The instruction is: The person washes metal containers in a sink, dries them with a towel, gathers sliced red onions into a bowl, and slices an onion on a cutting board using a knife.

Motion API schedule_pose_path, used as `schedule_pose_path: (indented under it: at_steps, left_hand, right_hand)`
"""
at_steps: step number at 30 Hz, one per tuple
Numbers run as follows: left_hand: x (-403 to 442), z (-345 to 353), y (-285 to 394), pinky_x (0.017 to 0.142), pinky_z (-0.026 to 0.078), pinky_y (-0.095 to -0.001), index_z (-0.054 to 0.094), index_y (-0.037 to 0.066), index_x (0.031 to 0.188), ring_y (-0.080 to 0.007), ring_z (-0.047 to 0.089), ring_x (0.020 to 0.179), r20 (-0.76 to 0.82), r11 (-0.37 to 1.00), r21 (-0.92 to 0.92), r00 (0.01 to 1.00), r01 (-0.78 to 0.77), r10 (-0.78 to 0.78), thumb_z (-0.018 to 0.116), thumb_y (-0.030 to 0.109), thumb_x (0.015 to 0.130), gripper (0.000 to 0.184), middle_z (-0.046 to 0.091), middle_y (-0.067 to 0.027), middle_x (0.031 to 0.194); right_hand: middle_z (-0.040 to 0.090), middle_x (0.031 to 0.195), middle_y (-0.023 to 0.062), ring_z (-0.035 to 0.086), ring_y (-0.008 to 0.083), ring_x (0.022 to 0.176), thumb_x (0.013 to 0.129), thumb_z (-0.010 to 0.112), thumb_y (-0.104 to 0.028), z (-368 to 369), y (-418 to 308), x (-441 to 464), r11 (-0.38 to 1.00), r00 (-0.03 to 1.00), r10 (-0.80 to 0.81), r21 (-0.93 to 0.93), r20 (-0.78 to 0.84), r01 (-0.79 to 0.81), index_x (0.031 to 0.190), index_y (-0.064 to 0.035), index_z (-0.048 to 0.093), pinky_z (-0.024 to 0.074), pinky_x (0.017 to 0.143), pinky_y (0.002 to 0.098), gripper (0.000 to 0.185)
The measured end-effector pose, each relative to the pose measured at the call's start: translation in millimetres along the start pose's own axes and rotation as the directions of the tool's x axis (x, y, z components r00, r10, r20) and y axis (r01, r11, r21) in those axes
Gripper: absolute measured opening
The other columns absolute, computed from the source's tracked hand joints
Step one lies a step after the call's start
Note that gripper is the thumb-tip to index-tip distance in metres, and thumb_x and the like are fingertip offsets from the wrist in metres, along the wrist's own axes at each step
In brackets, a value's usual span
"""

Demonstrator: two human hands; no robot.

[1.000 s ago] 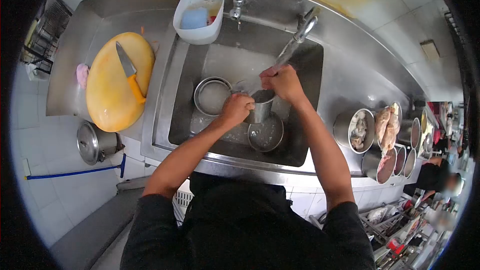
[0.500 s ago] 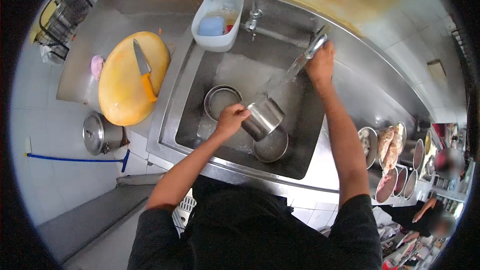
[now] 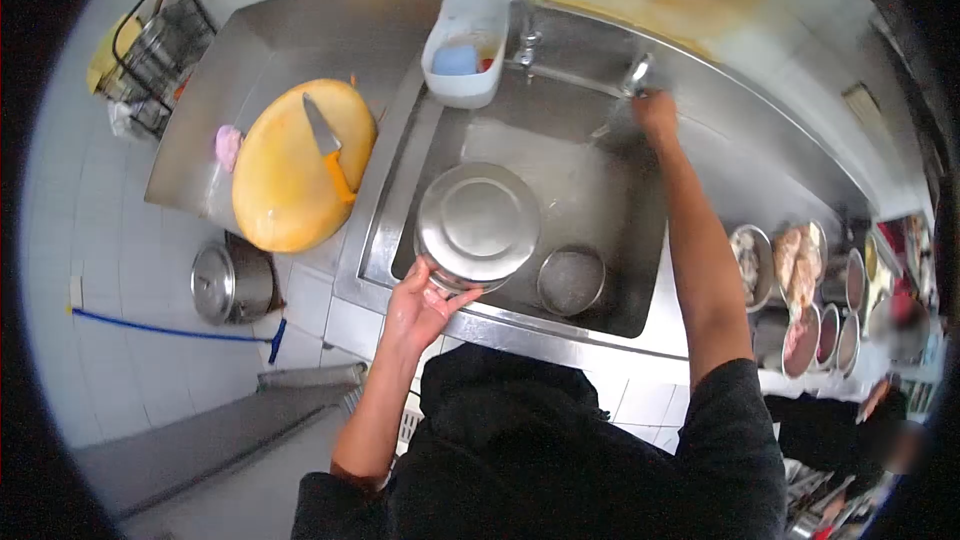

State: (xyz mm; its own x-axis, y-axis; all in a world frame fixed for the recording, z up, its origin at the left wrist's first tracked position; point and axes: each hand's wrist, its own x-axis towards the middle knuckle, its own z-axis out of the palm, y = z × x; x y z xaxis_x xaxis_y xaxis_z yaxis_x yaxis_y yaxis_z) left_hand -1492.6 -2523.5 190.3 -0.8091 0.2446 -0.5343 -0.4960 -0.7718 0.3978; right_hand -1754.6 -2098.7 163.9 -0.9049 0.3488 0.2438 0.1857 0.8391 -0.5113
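My left hand [image 3: 425, 305] grips a round stainless steel pot [image 3: 478, 222] near its lower edge. The pot is tipped over, its flat base facing up, above the left front of the steel sink [image 3: 640, 240]. A second round steel container [image 3: 572, 280] sits in the sink, right of the pot. At the sink's back right, my right hand [image 3: 655, 115] is closed at the tap [image 3: 638, 75]; its fingers are partly hidden and blurred. Little water shows below that tap.
A white plastic tub [image 3: 468, 90] with a blue sponge stands beside a curved faucet [image 3: 527, 35]. Left of the sink, a knife [image 3: 325, 140] lies on a round yellow cutting board [image 3: 290, 215]. Several metal containers of food [image 3: 800, 340] stand at right. A person [image 3: 830, 430] is at far right.
My left hand has brought the pot toward me and left, turning it base up. The strong stream from the tap has nearly gone. My right hand stays by the tap.
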Motion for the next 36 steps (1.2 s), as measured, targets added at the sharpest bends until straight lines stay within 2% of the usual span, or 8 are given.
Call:
schedule_pose_path:
  at_steps: [1, 3, 5, 8, 13, 17, 21, 36]
  left_hand:
    - [-6, -5, 1, 0.098, 0.046, -0.0670, 0.055, 0.008, 0.116, -0.0402, 0.055, 0.119, 0.046, 1.000, -0.002, 0.999, -0.006, 0.006, 0.055, 0.031, 0.098, 0.029, 0.060, -0.0158, 0.124]
    - [-18, -15, 0, 0.099, 0.046, -0.0659, 0.056, 0.008, 0.116, -0.0398, 0.056, 0.119, 0.023, 1.000, -0.001, 1.000, -0.010, 0.010, 0.056, 0.034, 0.097, 0.032, 0.060, -0.0162, 0.124]
    - [-31, -26, -3, 0.100, 0.045, -0.0658, 0.055, 0.008, 0.118, -0.0396, 0.055, 0.119, -0.010, 0.999, -0.048, 1.000, 0.003, -0.004, 0.053, 0.035, 0.099, 0.034, 0.060, -0.0167, 0.124]
    - [-43, -70, -12, 0.102, 0.043, -0.0653, 0.052, 0.007, 0.121, -0.0391, 0.054, 0.121, 0.176, 0.999, -0.019, 0.984, 0.041, -0.037, 0.049, 0.037, 0.100, 0.036, 0.059, -0.0165, 0.125]
    - [-67, -94, -24, 0.108, 0.037, -0.0650, 0.045, 0.007, 0.131, -0.0347, 0.046, 0.131, -0.043, 0.988, -0.052, 0.988, 0.148, -0.150, 0.043, 0.036, 0.103, 0.040, 0.051, -0.0141, 0.138]
    - [-84, -104, -21, 0.109, 0.035, -0.0658, 0.045, 0.007, 0.132, -0.0334, 0.043, 0.134, -0.011, 0.988, -0.092, 0.992, 0.125, -0.127, 0.047, 0.033, 0.102, 0.040, 0.050, -0.0125, 0.139]
    - [-98, -118, -21, 0.109, 0.035, -0.0660, 0.044, 0.007, 0.134, -0.0329, 0.042, 0.134, 0.045, 0.985, -0.141, 0.994, 0.103, -0.097, 0.053, 0.031, 0.100, 0.043, 0.049, -0.0118, 0.140]
    - [-88, -18, -95, 0.106, 0.039, -0.0644, 0.048, 0.007, 0.131, -0.0400, 0.050, 0.125, 0.199, 0.993, 0.050, 0.973, 0.107, -0.115, 0.053, 0.031, 0.100, 0.040, 0.052, -0.0140, 0.136]
  right_hand:
    - [0.068, 0.096, 0.0260, 0.067, 0.0402, 0.091, 0.078, 0.066, -0.017, -6, 9, -7, 0.998, 0.995, 0.002, -0.066, 0.100, 0.004, 0.102, -0.0024, 0.071, 0.0527, 0.079, 0.0448, 0.029]
    - [0.070, 0.092, 0.0240, 0.069, 0.0394, 0.088, 0.080, 0.067, -0.021, -27, 0, -56, 0.993, 0.992, -0.095, -0.073, -0.079, 0.089, 0.098, -0.0034, 0.073, 0.0541, 0.080, 0.0468, 0.026]
    - [0.070, 0.092, 0.0243, 0.069, 0.0380, 0.088, 0.078, 0.067, -0.016, -55, -22, -118, 0.994, 0.994, -0.099, 0.035, -0.040, 0.100, 0.098, -0.0036, 0.074, 0.0537, 0.082, 0.0439, 0.024]
    - [0.070, 0.089, 0.0216, 0.070, 0.0352, 0.087, 0.077, 0.066, -0.012, -70, -37, -218, 0.977, 0.981, 0.028, 0.203, 0.191, -0.068, 0.094, -0.0021, 0.074, 0.0539, 0.081, 0.0403, 0.021]
    - [0.071, 0.084, 0.0202, 0.070, 0.0331, 0.079, 0.079, 0.063, -0.009, -71, -19, -341, 0.952, 0.921, 0.067, 0.252, 0.384, -0.174, 0.092, 0.0008, 0.073, 0.0541, 0.075, 0.0384, 0.019]
    - [0.071, 0.079, 0.0181, 0.069, 0.0282, 0.071, 0.079, 0.064, -0.006, -98, -23, -355, 0.875, 0.885, 0.216, 0.320, 0.412, -0.363, 0.091, 0.0021, 0.072, 0.0536, 0.069, 0.0362, 0.017]
    - [0.069, 0.073, 0.0134, 0.066, 0.0189, 0.062, 0.081, 0.063, -0.003, -120, -32, -359, 0.943, 0.964, 0.109, 0.280, 0.242, -0.177, 0.091, 0.0040, 0.071, 0.0524, 0.061, 0.0332, 0.014]
    - [0.067, 0.078, 0.0090, 0.063, 0.0137, 0.065, 0.087, 0.061, 0.005, -261, 73, -359, 0.698, 0.931, 0.317, 0.619, 0.182, -0.359, 0.097, 0.0077, 0.067, 0.0503, 0.055, 0.0265, 0.012]
